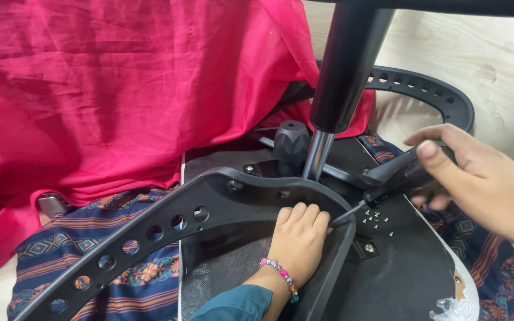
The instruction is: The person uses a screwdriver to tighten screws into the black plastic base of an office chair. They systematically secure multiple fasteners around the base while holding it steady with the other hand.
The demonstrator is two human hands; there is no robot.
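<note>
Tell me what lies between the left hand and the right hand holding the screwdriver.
In the head view, only the screwdriver shaft spans the gap, its tip meeting the fingers of the left hand on the black armrest bracket; the right hand grips the handle.

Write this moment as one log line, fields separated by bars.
left hand on chair armrest bracket | right hand holds screwdriver | tip near left fingers

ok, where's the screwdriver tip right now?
In the head view, right of centre: the screwdriver is in the right hand, its tip down at the black armrest bracket edge, right beside the left hand.
</note>
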